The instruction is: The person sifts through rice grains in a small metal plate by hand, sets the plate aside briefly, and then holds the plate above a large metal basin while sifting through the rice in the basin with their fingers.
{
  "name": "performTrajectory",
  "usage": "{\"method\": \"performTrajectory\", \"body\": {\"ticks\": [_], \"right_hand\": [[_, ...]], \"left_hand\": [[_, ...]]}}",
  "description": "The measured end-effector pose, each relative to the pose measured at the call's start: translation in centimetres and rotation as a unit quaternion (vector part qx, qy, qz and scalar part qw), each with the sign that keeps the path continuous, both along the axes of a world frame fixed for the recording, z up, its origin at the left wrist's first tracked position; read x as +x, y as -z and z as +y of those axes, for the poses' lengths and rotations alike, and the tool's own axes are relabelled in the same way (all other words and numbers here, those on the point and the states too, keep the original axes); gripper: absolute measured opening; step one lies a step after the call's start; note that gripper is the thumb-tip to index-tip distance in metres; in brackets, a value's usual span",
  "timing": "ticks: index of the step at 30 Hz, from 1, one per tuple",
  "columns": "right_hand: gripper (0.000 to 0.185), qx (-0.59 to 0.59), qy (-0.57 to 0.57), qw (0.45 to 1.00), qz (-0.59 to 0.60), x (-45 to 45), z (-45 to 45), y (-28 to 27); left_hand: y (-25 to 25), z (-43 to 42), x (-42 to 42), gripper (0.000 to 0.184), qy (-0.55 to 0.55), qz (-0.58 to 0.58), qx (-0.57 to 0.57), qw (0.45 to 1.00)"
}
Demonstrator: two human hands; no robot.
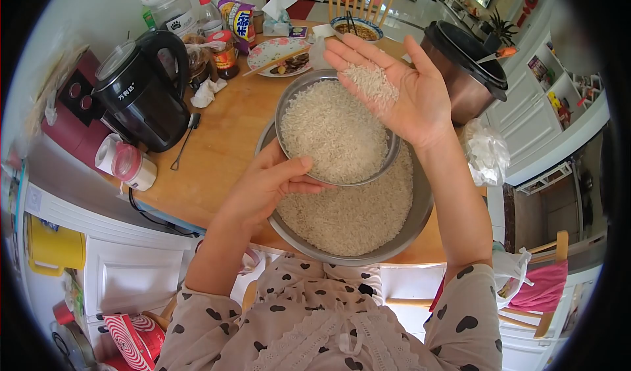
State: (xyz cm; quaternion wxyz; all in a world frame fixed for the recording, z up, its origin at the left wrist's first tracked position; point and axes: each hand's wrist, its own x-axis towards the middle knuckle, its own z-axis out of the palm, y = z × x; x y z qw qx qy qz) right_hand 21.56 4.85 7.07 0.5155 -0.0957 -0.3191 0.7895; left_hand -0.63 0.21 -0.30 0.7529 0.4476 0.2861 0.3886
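Observation:
My left hand (pixel 279 174) grips the near-left rim of a small metal bowl (pixel 284 134) full of white rice (pixel 335 131), thumb over the edge. Below and around it a large metal basin (pixel 420 207) holds more rice (pixel 348 216). The small bowl is over the basin's far part. My right hand (pixel 411 88) is palm up with its fingers stretched out, above the small bowl's far right edge. A small heap of rice grains (pixel 371 83) lies on its palm and fingers.
A black kettle (pixel 141 98) and jars stand at the left. Behind the bowls are a floral plate (pixel 273 52) with food and a patterned bowl (pixel 358 30) with chopsticks. A cooker (pixel 453 75) and a plastic bag (pixel 486 151) are at the right.

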Motion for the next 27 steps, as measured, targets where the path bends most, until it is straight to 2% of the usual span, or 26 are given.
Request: {"method": "performTrajectory", "body": {"ticks": [11, 14, 17, 20, 23, 26, 27], "right_hand": [[0.077, 0.014, 0.013, 0.999, -0.026, 0.0, 0.1, -0.4], [0.079, 0.066, 0.018, 0.992, -0.106, -0.1, 0.2, -0.3], [0.079, 0.228, 0.048, 0.915, -0.328, 0.0, 1.0, 0.6], [0.074, 0.271, 0.120, 0.806, -0.512, 0.3, -0.2, 0.1], [0.072, 0.303, 0.140, 0.727, -0.600, 1.2, -1.0, -1.1], [0.072, 0.341, 0.043, 0.659, -0.670, 2.4, -1.8, -2.9], [0.071, 0.328, 0.018, 0.654, -0.682, 2.3, -2.1, -3.0]], "left_hand": [[-0.1, -0.1, 0.1, 0.051, -0.007, -0.002, -0.003, 1.000], [0.1, 0.0, 0.0, 0.052, -0.002, -0.014, -0.002, 1.000], [-0.1, -0.2, 0.0, 0.053, 0.005, -0.010, -0.008, 1.000], [0.1, 0.0, -0.2, 0.052, 0.015, -0.014, -0.009, 1.000], [0.1, 0.0, -0.2, 0.052, 0.008, -0.018, -0.006, 1.000], [0.3, 0.1, -0.2, 0.052, 0.008, -0.021, -0.002, 1.000], [0.3, 0.1, -0.2, 0.052, 0.008, -0.022, -0.002, 1.000]]}}
